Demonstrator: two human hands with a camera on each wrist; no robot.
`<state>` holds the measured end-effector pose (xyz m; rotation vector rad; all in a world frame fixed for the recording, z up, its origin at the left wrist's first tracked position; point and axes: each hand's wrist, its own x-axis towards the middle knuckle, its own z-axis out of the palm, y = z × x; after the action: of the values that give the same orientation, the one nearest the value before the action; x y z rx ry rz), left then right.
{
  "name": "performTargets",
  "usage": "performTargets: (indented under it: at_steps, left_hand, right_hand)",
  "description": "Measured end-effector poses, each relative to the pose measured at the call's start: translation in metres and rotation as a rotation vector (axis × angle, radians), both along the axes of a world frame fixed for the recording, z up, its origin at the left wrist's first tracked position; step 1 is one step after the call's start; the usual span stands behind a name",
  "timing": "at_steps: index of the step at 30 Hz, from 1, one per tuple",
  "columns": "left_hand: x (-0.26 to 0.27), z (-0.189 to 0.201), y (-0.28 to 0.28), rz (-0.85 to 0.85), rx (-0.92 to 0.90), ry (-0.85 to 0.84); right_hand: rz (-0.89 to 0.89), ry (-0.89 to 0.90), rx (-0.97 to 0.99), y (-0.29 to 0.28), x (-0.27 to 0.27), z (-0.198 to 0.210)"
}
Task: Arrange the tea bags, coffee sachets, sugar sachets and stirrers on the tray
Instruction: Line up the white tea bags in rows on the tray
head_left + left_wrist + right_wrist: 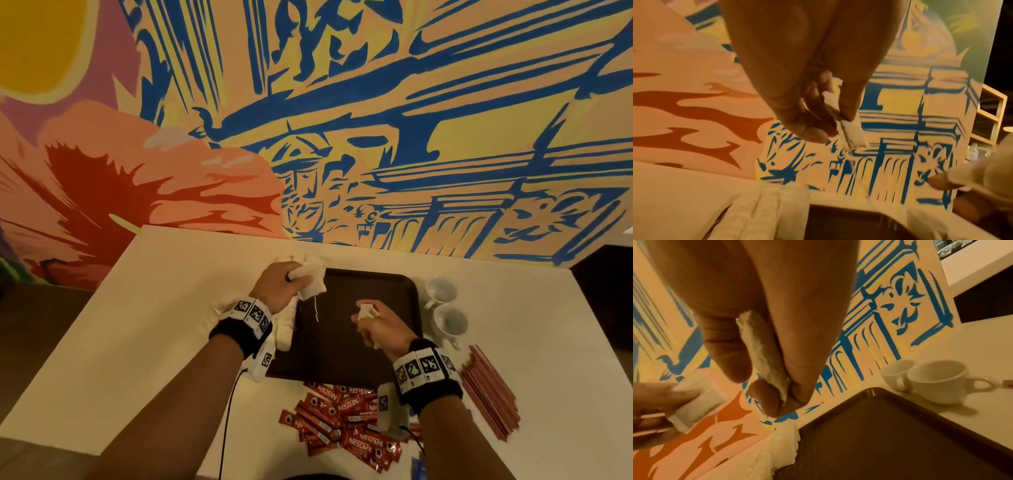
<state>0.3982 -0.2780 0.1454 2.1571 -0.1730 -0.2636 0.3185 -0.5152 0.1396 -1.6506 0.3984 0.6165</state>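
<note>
Both hands' fingers pinching tea bags (310,279) over tray (394,284), red NESCAFE sachets (342,414) nearby

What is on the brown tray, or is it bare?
Bare: the tray surface shows nothing lying on it; both hands hold tea bags above it.

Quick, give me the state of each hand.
Left hand: pinching a tea bag.
Right hand: pinching another tea bag.

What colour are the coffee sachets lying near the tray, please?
The coffee sachets are red with white lettering, clearest in the head view.
</note>
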Motion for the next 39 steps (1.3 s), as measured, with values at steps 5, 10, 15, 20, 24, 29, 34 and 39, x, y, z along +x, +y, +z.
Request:
performTargets:
  at_steps: [5,10,15,20,24,29,34,39]
  left_hand:
    - [0.041,-0.038,0.006,0.008,0.174,-0.010]
    - [0.072,-0.083,0.002,-0.082,0.246,0.098]
    - [0.096,-0.117,-0.010,-0.204,0.428,0.151]
    - [0.115,-0.132,-0.019,-0.337,0.581,0.206]
    - [0.128,-0.145,-0.019,-0.347,0.654,0.192]
    - [0.134,-0.131,-0.019,-0.269,0.656,0.061]
    - [0.119,-0.129,-0.015,-0.131,0.567,-0.016]
    - [0.094,-0.131,-0.017,-0.304,0.628,0.027]
  right_hand:
    - [-0.124,0.082,0.088,0.004,0.013,-0.016]
    - [-0.167,0.100,0.101,0.015,0.025,-0.027]
    - [-0.144,0.124,0.067,0.019,0.031,-0.036]
    - [-0.150,0.161,0.070,0.021,0.030,-0.042]
    - [-0.175,0.201,0.082,0.019,0.028,-0.043]
    - [-0.228,0.224,0.071,0.021,0.040,-0.052]
    - [-0.286,0.208,0.066,0.031,0.085,-0.076]
    - [-0.362,0.182,0.065,0.049,0.134,-0.107]
